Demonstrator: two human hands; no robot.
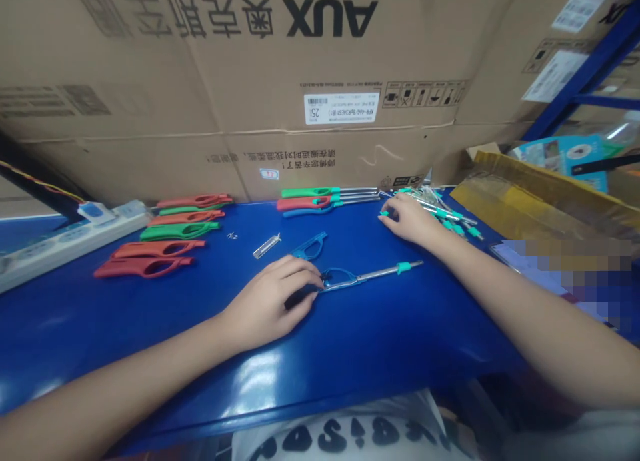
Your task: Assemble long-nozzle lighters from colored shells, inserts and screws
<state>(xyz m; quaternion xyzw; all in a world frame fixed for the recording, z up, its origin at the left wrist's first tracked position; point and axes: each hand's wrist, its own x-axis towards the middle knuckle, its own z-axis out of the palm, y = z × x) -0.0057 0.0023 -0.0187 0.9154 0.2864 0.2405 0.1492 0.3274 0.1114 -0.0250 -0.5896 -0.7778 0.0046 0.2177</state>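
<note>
My left hand [273,301] is closed around a blue gas lighter handle [343,278], which lies low over the table. A metal lighter tube [383,272] with a teal piece near its tip extends right from that handle. Just behind my left fingers lies a separate blue handle shell [313,246]. My right hand [415,220] is at the near left side of a pile of metal tubes with teal pieces [450,214]. Its fingers are curled, and a bit of teal shows at the fingertips; what they grip is largely hidden.
Red and green handle shells [160,248] lie in a row at left, near a white power strip [75,238]. Lighters with tubes [320,202] lie by the big carton [240,114]. A small clear part [267,246] and tiny pins [233,236] sit mid-table. Yellow-taped packaging [545,201] stands right.
</note>
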